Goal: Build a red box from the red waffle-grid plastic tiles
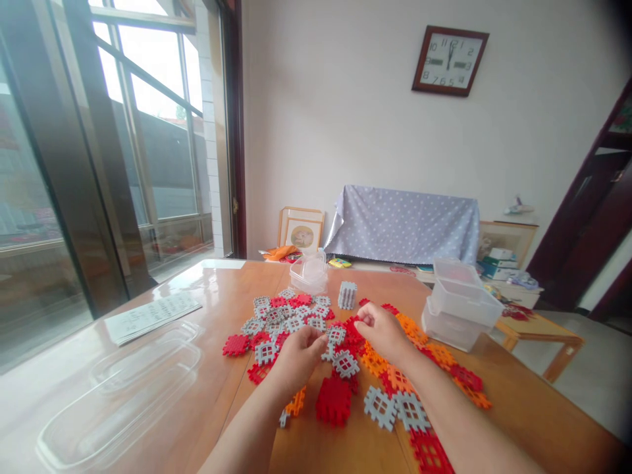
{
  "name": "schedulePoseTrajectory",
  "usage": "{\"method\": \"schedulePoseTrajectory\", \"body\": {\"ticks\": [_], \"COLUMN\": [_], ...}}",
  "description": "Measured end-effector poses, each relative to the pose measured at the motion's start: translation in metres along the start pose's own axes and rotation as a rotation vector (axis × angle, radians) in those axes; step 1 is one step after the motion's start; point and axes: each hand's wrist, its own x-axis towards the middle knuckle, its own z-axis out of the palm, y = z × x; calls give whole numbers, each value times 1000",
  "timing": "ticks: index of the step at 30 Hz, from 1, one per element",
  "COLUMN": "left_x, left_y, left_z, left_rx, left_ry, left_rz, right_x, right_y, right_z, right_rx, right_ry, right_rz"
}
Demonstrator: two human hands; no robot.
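My left hand [300,359] hovers over the near left part of a spread of interlocking plastic building tiles, fingers curled and pressed together; whatever they hold, if anything, is hidden. Over the right side, my right hand [382,334] is closed in a pinch beside red tiles [351,329], and I cannot make out what lies in it. Between the hands are grey window-shaped tiles [345,363]. A stack of red tiles [334,401] stands nearest me, and a stack of grey tiles [347,295] stands upright behind the spread. Orange tiles [375,361] lie under my right forearm.
Clear plastic boxes [459,316] stand at the table's right edge, with a smaller clear container [309,273] at the back. Transparent lids [123,395] and a written paper sheet [153,318] lie on the left of the wooden table [222,401].
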Motion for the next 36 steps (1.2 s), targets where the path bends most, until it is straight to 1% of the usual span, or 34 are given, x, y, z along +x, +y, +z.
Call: {"method": "schedulePoseTrajectory", "body": {"ticks": [2,3,5,7,10,13,18,21,23,26,29,31,36], "left_x": [-2,-2,-3,-2,0,1,0,-5,-8,-9,-5,-3,-2], "left_y": [3,4,3,0,-4,-5,-4,0,4,7,4,0,-10], "left_z": [0,0,0,0,-2,-4,-2,-1,-4,-11,-16,-17,-15], "left_rx": [-111,-170,-288,-401,-493,-501,-520,-470,-389,-268,-172,-124,15], "left_ry": [-45,-74,-127,-146,-102,-76,-107,-154,-171,-118,-39,-34,-131], "left_rz": [-38,-58,-92,-108,-106,-113,-124,-110,-100,-76,-54,-58,-101], "right_x": [-20,-31,-48,-60,-66,-65,-62,-63,-66,-72,-78,-81,-84], "right_y": [-25,-36,-54,-65,-68,-63,-56,-56,-57,-58,-60,-63,-69], "right_z": [-2,-3,-3,-3,-5,-4,6,6,1,-9,-17,-20,-23], "right_rx": [12,4,-22,-33,5,41,39,37,63,139,132,86,35], "right_ry": [60,82,89,45,-30,-12,-12,-48,-112,-276,-402,-434,-480], "right_rz": [-198,-265,-352,-393,-397,-327,-226,-230,-236,-232,-244,-263,-293]}}
